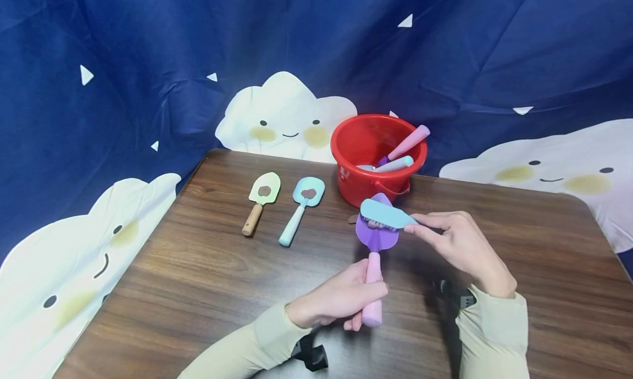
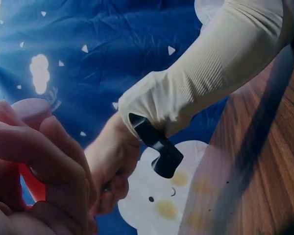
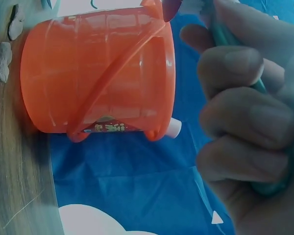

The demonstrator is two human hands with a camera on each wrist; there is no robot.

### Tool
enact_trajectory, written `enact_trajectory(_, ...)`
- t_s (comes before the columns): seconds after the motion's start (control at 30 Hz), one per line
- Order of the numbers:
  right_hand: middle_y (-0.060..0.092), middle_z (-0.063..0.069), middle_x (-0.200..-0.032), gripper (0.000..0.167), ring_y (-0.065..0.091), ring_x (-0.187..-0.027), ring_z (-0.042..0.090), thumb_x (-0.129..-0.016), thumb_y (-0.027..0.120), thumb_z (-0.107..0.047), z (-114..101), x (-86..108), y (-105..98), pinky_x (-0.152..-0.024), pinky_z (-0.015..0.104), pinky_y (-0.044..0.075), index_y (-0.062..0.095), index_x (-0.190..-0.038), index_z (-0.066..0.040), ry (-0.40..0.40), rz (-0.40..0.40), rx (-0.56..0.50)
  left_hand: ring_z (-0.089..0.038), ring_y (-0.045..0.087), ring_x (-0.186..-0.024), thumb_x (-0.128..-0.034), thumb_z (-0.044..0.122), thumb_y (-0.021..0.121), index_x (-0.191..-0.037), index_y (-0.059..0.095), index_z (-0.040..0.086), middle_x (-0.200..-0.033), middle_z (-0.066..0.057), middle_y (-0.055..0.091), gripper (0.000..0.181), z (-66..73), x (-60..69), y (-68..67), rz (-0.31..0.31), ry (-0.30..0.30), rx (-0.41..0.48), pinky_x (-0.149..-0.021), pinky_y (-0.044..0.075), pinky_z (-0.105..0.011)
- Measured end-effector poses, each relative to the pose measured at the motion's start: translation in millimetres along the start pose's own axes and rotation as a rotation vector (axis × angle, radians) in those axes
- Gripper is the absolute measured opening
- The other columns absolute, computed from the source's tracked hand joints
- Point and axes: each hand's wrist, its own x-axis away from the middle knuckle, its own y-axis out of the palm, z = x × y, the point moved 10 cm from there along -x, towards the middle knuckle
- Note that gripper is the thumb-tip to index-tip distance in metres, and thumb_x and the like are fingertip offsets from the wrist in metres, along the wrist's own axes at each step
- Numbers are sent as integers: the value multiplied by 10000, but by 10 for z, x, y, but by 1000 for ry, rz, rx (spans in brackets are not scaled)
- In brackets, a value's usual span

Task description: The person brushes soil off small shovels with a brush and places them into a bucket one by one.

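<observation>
My left hand (image 1: 336,295) grips the pink handle of a purple toy shovel (image 1: 377,239), holding its blade up toward the bucket. In my right hand (image 1: 462,244) is a light blue brush (image 1: 383,213), pinched by its handle between thumb and fingers. Its grey bristles lie over the shovel blade, with a bit of brown showing beneath them. The left wrist view has the fingers curled round the handle, its pink end (image 2: 32,108) sticking out. In the right wrist view, the curled fingers wrap the brush's green-blue handle (image 3: 224,34).
A red bucket (image 1: 353,184) with a pink-handled and a pale blue-handled tool inside stands behind the shovel. Left of it on the wooden table (image 1: 198,269) lie a blue shovel (image 1: 293,225) and a green wooden-handled one (image 1: 253,219), each with a brown patch. Brown lumps (image 3: 3,62) lie near the bucket.
</observation>
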Motion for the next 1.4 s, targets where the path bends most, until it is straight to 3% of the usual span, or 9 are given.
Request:
enact_trajectory(0.03,755,50,-986,358,704,-971,231,-812,767,-303,1,0,-8,-752,22,457,733,-1115,-115,2,5,2,-74,407,-281,-862,134,494,-897,429,99,-478,-26,540,82,-1,0,3,2,1,-1,-270,294,-212)
enact_trajectory(0.37,748,110,-985,354,715,-923,274,-817,764,-291,24,4,-62,-681,70,471,733,-1104,-86,31,60,16,-61,408,-286,-861,139,463,-886,437,104,-455,11,518,51,5,11,36,-19,4,-23,-280,307,-219)
enact_trajectory(0.47,740,146,-995,377,713,-917,294,-813,769,-279,29,12,-133,-693,25,445,723,-1109,-51,38,117,26,-60,408,-286,-862,135,464,-889,435,100,-457,11,518,53,16,18,51,-31,7,-14,-278,310,-224)
enact_trajectory(0.6,739,156,-989,364,681,-930,-20,-796,786,-236,4,67,-257,-750,-37,399,726,-1104,-51,40,175,-8,-59,414,-290,-867,134,464,-898,434,90,-460,8,522,62,25,17,74,-52,14,-6,-278,323,-233)
enact_trajectory(0.67,749,119,-972,343,595,-926,-174,-782,798,-219,-35,97,-265,-766,-35,405,739,-1088,-79,28,148,-30,-60,418,-293,-875,138,470,-904,434,86,-466,6,530,70,23,9,68,-50,17,-3,-279,330,-231)
enact_trajectory(0.73,757,71,-949,323,545,-903,-239,-771,807,-219,-87,113,-235,-761,-10,431,750,-1066,-103,8,95,-47,-65,421,-293,-882,141,482,-909,432,83,-474,-3,539,81,20,-4,48,-40,20,5,-279,331,-227)
enact_trajectory(0.87,762,-21,-900,303,663,-837,-56,-757,817,-253,-175,110,-146,-702,50,472,761,-1031,-138,-25,9,-32,-81,425,-289,-889,148,510,-917,420,87,-491,-23,553,111,13,-24,11,-15,16,22,-275,334,-219)
enact_trajectory(1.07,763,-4,-908,310,708,-961,289,-739,827,-287,-145,70,-73,-826,44,466,770,-1011,-151,-15,-3,10,-81,425,-289,-873,138,506,-921,425,86,-491,-29,547,107,0,-17,16,-19,0,30,-277,334,-215)
enact_trajectory(1.4,759,25,-962,363,697,-991,263,-782,792,-298,-4,24,-29,-792,-4,422,742,-1090,-113,1,-1,23,-78,416,-293,-851,122,478,-903,443,90,-474,-8,534,70,-33,-11,49,-42,-17,8,-290,340,-233)
